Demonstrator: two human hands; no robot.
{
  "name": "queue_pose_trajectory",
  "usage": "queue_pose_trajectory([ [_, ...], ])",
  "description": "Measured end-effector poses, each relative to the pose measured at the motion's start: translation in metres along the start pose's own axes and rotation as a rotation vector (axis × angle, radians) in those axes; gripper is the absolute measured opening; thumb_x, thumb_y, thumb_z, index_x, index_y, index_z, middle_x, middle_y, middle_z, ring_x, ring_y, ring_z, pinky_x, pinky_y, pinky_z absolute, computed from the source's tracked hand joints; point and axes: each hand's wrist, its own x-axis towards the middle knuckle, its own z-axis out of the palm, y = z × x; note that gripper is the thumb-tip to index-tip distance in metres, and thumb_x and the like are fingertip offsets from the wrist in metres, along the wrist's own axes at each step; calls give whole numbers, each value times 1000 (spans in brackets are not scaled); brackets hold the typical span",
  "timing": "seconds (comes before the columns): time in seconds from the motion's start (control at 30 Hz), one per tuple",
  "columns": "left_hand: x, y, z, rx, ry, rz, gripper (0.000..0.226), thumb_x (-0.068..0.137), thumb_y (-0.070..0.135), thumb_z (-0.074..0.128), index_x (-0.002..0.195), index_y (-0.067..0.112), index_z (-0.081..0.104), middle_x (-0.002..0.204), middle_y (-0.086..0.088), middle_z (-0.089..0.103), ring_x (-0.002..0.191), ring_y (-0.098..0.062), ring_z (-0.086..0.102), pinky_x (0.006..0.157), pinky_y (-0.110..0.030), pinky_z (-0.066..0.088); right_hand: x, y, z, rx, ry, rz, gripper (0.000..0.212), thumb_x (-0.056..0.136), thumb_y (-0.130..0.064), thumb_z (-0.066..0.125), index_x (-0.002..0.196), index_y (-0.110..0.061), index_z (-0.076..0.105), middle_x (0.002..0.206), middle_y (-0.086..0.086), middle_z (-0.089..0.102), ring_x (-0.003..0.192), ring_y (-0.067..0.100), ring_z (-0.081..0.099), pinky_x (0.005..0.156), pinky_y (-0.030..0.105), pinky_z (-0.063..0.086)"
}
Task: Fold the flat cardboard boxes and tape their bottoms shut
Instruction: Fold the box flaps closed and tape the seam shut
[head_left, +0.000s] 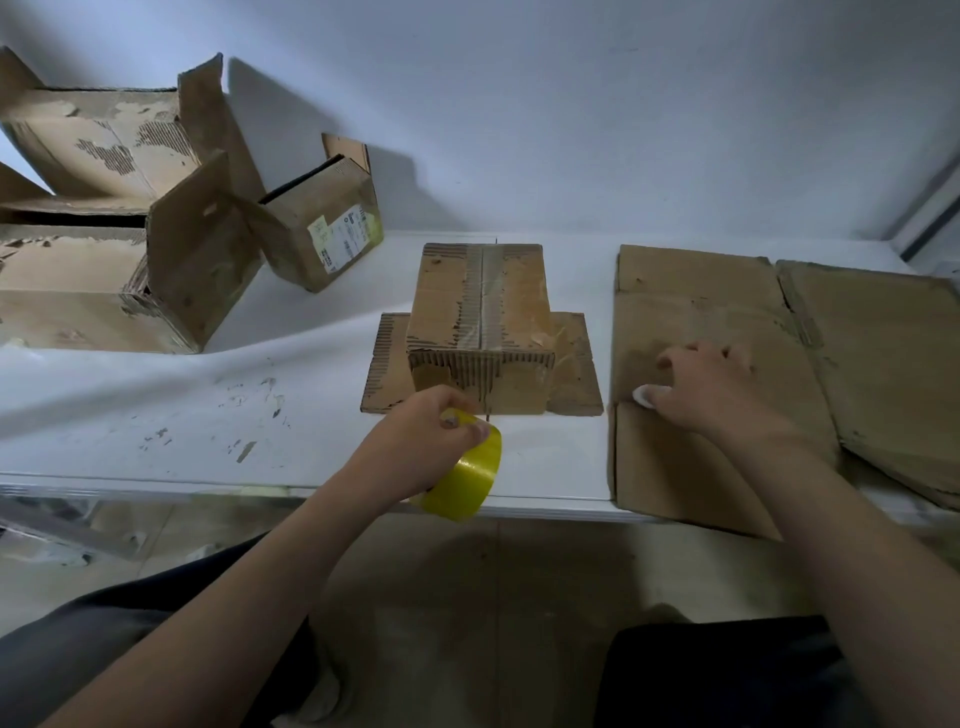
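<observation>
Yellow tape roll (467, 467) sits clasped in the left hand (415, 441), fingers wrapped over its rim, above the near edge of the table (260, 405). Just beyond that hand stands the taped box (483, 312), bottom up, its seam covered. The right hand (717, 395) rests on the flat cardboard (701, 312), fingers bent, thumb at the slot between 2 flaps; whether it pinches the sheet I cannot tell. Likely step: fetching the next flat. Best to hook the thumb under that slot edge, lift 1 sheet only, and keep the roll close to the left hand.
</observation>
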Motion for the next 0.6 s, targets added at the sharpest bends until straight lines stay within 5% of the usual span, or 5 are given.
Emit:
queue_pose_trajectory([
  [0.23,-5,-4,-7,-4,2,-24,34,93,46,66,124,36,56,123,7,55,112,-20,59,81,-36,53,-18,-71,-24,354,233,-456,55,102,-60,35,151,-36,39,162,-7,29,149,20,23,116,39,24],
  [0.33,-8,-6,-10,-29,5,-18,31,94,44,65,122,36,56,119,9,54,109,-16,58,85,-38,53,-26,-109,-27,317,287,-651,53,101,-59,34,149,-38,45,162,-10,30,146,21,24,114,37,24],
  [0.53,-10,-11,-16,-77,1,-24,24,94,43,66,116,38,57,114,11,55,106,-12,58,85,-38,54,-22,-152,-9,131,340,-683,67,93,-73,18,135,-43,60,151,-18,48,142,26,33,112,47,33],
  [0.6,-10,-12,-18,-72,3,-22,24,93,44,66,115,39,57,112,11,55,102,-9,57,77,-32,48,-19,-154,-1,186,398,-692,59,92,-69,35,131,-37,66,142,-16,58,138,30,41,110,51,36],
])
